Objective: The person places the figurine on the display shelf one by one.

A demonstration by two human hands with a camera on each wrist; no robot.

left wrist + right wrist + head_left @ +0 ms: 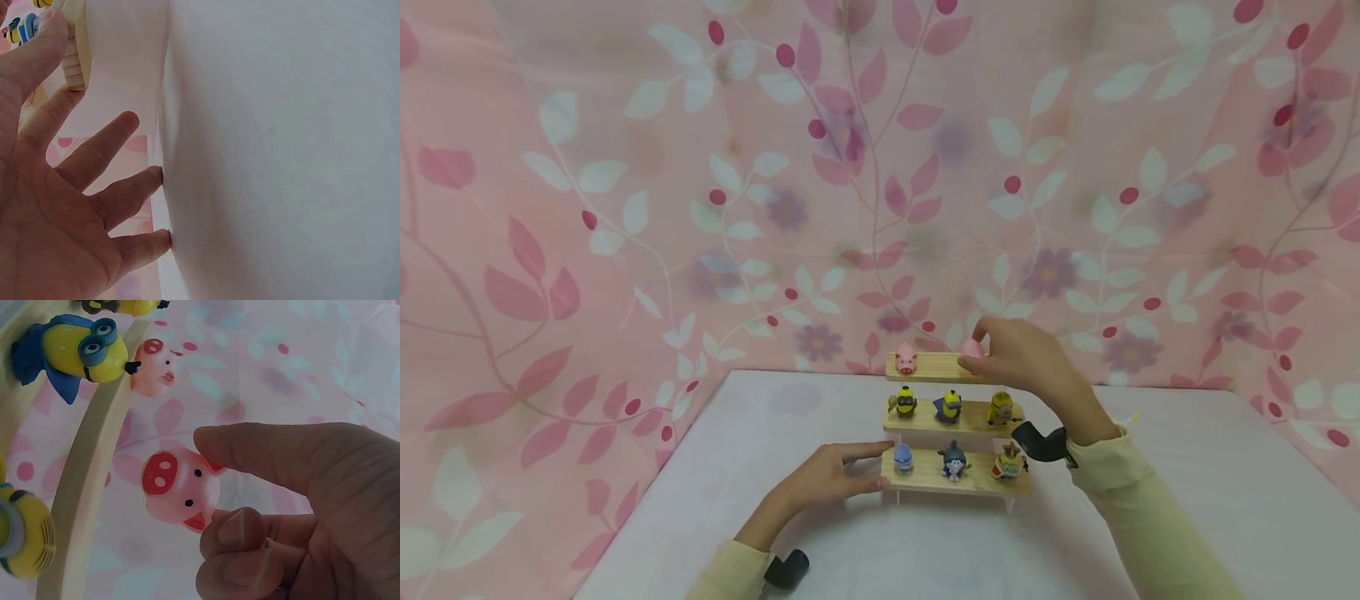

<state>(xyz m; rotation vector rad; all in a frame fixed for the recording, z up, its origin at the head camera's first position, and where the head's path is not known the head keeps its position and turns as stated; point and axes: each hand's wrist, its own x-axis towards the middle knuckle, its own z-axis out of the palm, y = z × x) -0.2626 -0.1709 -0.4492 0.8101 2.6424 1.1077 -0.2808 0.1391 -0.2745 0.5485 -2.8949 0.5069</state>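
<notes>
My right hand pinches a small pink pig figurine between thumb and fingers at the right end of the top shelf; whether it touches the board cannot be told. A second pig figurine stands at that shelf's left end. My left hand holds the left end of the lowest board of a three-tier wooden display stand, thumb and index finger at the board, the other fingers spread. In the right wrist view a blue-caped Minion figurine is near the pigs.
Three Minion figurines stand on the middle tier, among them one with goggles. The bottom tier bears a blue figurine, a grey-hatted figurine and a crowned figurine. A white tabletop meets a pink floral curtain behind.
</notes>
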